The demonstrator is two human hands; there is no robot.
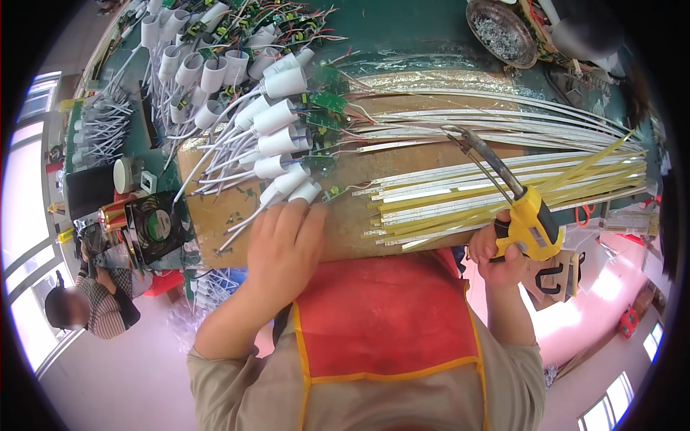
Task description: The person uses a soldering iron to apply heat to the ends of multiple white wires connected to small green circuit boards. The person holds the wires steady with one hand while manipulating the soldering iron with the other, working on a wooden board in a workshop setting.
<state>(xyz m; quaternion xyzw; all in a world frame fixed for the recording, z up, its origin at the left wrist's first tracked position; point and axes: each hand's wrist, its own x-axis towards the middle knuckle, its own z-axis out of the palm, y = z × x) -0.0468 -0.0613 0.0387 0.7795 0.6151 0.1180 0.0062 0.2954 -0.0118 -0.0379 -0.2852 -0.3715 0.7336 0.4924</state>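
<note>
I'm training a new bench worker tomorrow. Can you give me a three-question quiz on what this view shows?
1. True or false: the right hand holds a yellow soldering gun.
2. What do the left hand fingers touch? A) white caps B) metal bowl C) black fan
3. Which long parts lie under the soldering gun?

Key: 1 true; 2 A; 3 the white and yellow strips.

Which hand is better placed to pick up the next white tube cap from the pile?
Left. The left hand already lies on the board with its fingertips touching the nearest white tube caps. The right hand grips the yellow soldering gun over the strips, off to the other side.
</note>
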